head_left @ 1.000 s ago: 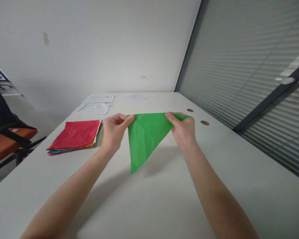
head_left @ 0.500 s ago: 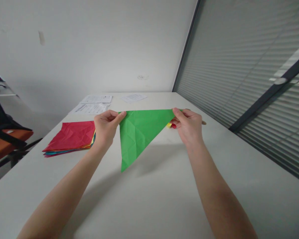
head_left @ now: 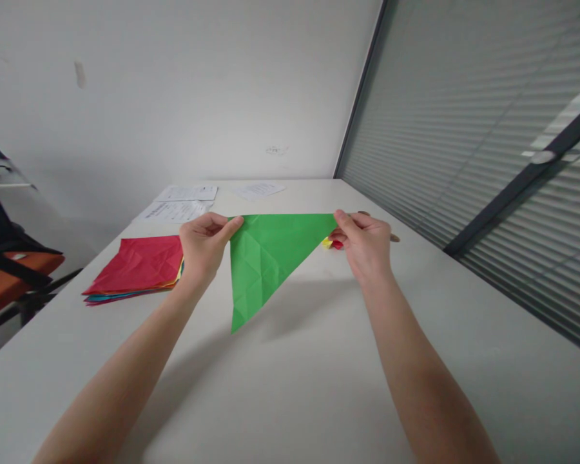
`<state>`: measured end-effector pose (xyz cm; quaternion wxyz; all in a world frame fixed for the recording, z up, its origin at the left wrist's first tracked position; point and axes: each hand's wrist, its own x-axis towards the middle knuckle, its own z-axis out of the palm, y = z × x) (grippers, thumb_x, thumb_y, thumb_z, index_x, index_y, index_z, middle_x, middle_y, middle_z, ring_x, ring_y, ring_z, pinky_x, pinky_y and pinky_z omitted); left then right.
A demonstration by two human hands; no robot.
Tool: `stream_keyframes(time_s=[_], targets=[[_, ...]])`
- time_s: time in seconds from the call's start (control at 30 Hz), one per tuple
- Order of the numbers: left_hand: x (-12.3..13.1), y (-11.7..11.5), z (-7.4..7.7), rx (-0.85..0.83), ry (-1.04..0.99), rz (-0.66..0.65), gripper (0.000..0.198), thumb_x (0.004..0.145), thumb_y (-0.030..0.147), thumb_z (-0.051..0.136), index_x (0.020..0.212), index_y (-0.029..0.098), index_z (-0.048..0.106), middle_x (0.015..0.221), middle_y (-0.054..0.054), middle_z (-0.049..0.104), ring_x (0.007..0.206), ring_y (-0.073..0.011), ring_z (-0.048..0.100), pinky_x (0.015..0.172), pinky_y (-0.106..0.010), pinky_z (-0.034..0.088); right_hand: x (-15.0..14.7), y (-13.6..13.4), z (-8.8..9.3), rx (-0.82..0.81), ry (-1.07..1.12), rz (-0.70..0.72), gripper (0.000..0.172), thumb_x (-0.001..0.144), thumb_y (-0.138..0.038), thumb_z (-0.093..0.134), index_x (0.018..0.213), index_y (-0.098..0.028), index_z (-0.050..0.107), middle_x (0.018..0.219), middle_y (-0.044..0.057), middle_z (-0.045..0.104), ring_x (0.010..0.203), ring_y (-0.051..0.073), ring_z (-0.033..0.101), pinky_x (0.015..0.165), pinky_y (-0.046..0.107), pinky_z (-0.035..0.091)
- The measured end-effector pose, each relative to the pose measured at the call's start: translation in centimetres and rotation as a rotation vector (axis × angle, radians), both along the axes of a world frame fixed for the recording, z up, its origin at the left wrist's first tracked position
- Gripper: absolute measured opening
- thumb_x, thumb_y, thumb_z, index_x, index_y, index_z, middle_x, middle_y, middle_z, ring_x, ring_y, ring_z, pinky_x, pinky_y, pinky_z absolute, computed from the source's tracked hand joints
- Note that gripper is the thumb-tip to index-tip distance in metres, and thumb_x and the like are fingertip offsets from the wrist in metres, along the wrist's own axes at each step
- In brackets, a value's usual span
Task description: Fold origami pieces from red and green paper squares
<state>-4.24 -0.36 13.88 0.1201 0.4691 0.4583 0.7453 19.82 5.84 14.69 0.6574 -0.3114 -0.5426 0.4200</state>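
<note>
Both hands pinch an unmarked green paper triangle [head_left: 268, 258]; printed sheets [head_left: 176, 209] are unreadable.

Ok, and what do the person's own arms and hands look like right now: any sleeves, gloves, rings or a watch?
Both arms are bare as far as the picture shows, with no sleeves in view. The left hand and right hand wear no gloves. No watch, bracelet or ring shows on the wrists or visible fingers. No markings or tape are visible on either forearm.
</note>
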Motion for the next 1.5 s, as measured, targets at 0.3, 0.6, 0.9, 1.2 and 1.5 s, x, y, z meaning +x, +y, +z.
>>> stream_keyframes(time_s=[0.3,0.6,0.9,1.2,1.5], targets=[[1.1,-0.8,0.1,-0.010,0.144,0.076,0.025,0.066,0.033,0.078,0.056,0.017,0.062,0.053,0.001,0.058,0.049,-0.0095,0.048,0.048,-0.022,0.037,-0.4,0.0,0.3,0.072,-0.013,-0.102,0.030,0.072,-0.050,0.073,0.074,-0.020,0.068,0.072,0.003,0.068,0.070,0.018,0.065,0.065,0.034,0.053],[3.1,-2.3,0.3,-0.198,0.432,-0.243,0.021,0.068,0.031,0.077,0.055,0.019,0.066,0.050,0.001,0.061,0.048,-0.0110,0.051,0.052,-0.023,0.041,-1.0,-3.8,1.8,0.451,-0.759,0.186,0.011,0.078,-0.031,0.074,0.089,-0.028,0.076,0.096,0.004,0.073,0.098,0.024,0.063,0.094,0.041,0.043],[3.5,-1.8,-0.7,-0.342,0.224,-0.514,0.032,0.061,0.041,0.082,0.054,0.014,0.066,0.050,-0.002,0.061,0.044,-0.0103,0.050,0.042,-0.021,0.037,-1.1,-3.7,1.1,0.296,-0.799,0.399,0.011,0.082,-0.029,0.066,0.081,-0.022,0.074,0.085,0.003,0.073,0.084,0.019,0.066,0.082,0.032,0.047],[3.1,-1.7,-0.7,-0.349,0.246,-0.569,0.020,0.071,0.035,0.076,0.070,0.015,0.074,0.065,-0.005,0.070,0.055,-0.0132,0.061,0.051,-0.024,0.047,-1.1,-3.5,1.4,0.222,-0.759,0.260,0.012,0.079,-0.026,0.064,0.073,-0.020,0.072,0.078,0.002,0.073,0.078,0.018,0.066,0.079,0.031,0.048],[4.2,-2.2,-0.6,-0.323,0.364,-0.476,0.017,0.075,0.030,0.070,0.068,0.015,0.073,0.063,-0.005,0.070,0.056,-0.0134,0.060,0.053,-0.023,0.047,-2.1,-3.8,1.0,0.217,-0.667,0.265,0.015,0.078,-0.032,0.068,0.071,-0.020,0.072,0.074,0.002,0.072,0.074,0.017,0.065,0.076,0.031,0.049]])
